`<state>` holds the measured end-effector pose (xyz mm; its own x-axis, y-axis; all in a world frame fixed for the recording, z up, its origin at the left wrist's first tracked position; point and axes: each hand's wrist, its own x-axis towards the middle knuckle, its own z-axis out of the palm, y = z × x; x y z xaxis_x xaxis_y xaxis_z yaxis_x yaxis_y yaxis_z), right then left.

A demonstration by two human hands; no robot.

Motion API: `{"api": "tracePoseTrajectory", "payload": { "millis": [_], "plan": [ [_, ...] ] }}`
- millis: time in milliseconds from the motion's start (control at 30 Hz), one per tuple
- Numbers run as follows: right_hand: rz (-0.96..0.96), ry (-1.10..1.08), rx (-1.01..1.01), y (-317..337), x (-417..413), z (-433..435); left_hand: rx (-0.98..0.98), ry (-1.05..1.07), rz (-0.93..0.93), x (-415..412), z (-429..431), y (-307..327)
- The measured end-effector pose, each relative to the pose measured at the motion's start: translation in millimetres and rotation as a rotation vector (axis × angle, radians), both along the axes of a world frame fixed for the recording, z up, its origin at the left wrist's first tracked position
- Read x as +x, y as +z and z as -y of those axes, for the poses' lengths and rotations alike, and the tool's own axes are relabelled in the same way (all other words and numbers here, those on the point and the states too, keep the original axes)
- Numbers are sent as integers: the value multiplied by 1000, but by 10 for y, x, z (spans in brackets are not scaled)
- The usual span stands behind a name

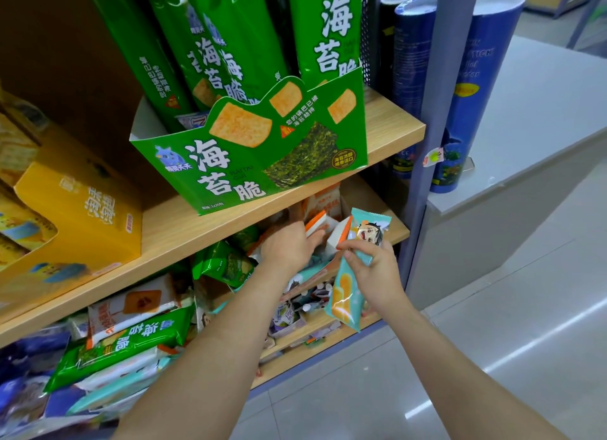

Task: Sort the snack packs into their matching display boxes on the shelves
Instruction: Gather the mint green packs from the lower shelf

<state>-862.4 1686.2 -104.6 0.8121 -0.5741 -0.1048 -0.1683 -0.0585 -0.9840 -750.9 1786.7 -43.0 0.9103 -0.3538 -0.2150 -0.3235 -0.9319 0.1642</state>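
Note:
My right hand (371, 272) grips a long teal snack pack (348, 295) with a cartoon face, held upright in front of the lower shelf. Just under the upper shelf board, my left hand (289, 245) reaches into the lower shelf and holds a white-and-orange pack (316, 224). On the upper shelf stands a green seaweed display box (256, 163) holding several upright green packs (230, 45). A yellow display box (82, 209) sits to its left. Mixed loose packs, among them a green one (124, 344), lie heaped on the lower shelf.
The wooden upper shelf board (197, 229) overhangs my left hand. A blue-grey shelf post (437, 111) stands at the right, with tall blue tubes (473, 94) on a grey counter (542, 127) behind it. Grey tiled floor (460, 357) lies below right.

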Motion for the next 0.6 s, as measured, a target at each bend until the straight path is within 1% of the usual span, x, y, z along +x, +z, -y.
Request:
{"api": "tracePoseTrajectory", "payload": {
  "millis": [67,133,200,233,333,367,400,433,500,533,600],
  "plan": [
    [-8,65,9,24,5,2,139,-36,-47,5,16,24],
    [-11,96,41,50,-16,18,184,-43,-98,-6,35,77],
    [-2,98,109,90,-60,45,124,-45,-121,-53,-13,169],
    [8,89,173,106,-92,57,73,-59,-104,-99,-83,221],
    [54,40,365,171,-204,53,-152,-142,-60,-380,-460,385],
    [72,17,403,194,-241,37,-192,-158,-76,-498,-614,433],
    [90,-10,433,198,-268,22,-189,-160,-85,-625,-767,470],
    [104,-32,454,197,-289,4,-147,-152,-69,-725,-902,463],
    [113,-59,462,214,-331,-57,-55,-137,40,-802,-1099,333],
    [117,-73,449,227,-350,-92,-38,-143,108,-799,-1154,246],
    [112,-119,437,224,-383,-153,-87,-170,237,-738,-1198,70]
  ]
}}
